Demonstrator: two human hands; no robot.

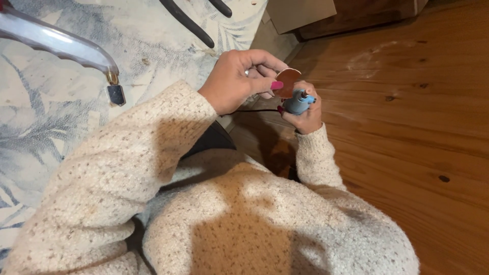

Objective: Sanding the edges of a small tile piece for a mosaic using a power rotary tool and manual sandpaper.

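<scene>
Left hand (239, 81) pinches brown disc's (288, 81) edge — right hand (305, 114) grips blue tool (298, 103).

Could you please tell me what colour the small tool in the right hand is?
Light blue tool, seen in the head view.

Speckled cream sweater (214, 214); blue tool (298, 104); brown disc (288, 81).

My right hand (305, 114) hides most of the blue tool (298, 103); its tip is too small to make out. My left hand (239, 81) covers the brown disc's (288, 81) edge.
</scene>
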